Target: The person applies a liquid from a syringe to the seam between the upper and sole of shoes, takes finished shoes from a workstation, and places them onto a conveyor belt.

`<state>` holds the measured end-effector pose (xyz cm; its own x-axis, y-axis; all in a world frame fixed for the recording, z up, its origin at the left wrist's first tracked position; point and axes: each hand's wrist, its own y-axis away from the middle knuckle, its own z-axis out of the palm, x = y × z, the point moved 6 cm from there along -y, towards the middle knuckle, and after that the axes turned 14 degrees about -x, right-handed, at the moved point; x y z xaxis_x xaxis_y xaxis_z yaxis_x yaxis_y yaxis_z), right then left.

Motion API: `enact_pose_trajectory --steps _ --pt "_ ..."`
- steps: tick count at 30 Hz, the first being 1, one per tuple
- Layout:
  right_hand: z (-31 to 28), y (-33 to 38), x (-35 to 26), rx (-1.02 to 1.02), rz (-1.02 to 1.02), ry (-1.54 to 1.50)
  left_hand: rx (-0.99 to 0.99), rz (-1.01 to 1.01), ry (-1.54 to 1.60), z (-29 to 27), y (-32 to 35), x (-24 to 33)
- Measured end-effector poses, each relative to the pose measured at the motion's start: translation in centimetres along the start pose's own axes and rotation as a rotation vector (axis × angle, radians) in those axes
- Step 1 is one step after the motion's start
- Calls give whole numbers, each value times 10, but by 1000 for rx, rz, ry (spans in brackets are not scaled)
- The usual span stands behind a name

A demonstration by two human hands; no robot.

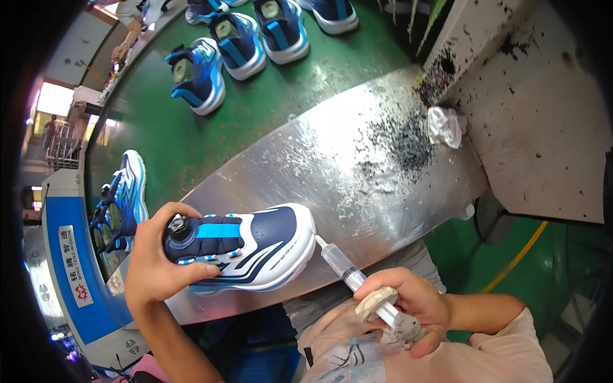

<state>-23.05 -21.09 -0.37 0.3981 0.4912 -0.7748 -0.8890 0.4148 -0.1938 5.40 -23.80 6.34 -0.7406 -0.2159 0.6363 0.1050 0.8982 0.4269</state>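
One hand, the left hand (153, 265), held a shoe (265, 239) tight by its back end, in the lower middle of the frame. The shoe was dark blue and white, with a bright blue strip and a round black knob (180, 227) on top. Its toe pointed right.

The right hand (408, 306), at the lower right, was closed around a clear syringe (343, 263). Its tip pointed up and left, right by the shoe's toe, but it was hard to tell if they touched. Pale lumps (378, 302) sat around the back of the syringe.

Behind the shoe, a shiny metal plate (300, 153) crossed the middle, with black specks (405, 150) and a white rag (445, 126) at its upper right. More blue shoes (281, 35) stood on a green table (255, 115) at the top, and another shoe (129, 191) was at the left.
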Motion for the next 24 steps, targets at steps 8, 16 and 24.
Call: enact_pose_trajectory --steps 8,16,24 --pt "-71 -1 -40 253 -101 731 567 177 706 -113 -3 -102" --pt "-76 -6 -27 217 -85 1431 1005 -242 169 -157 -131 -165" --pt "-94 2 -8 241 -28 1354 896 266 663 -132 -111 -153"
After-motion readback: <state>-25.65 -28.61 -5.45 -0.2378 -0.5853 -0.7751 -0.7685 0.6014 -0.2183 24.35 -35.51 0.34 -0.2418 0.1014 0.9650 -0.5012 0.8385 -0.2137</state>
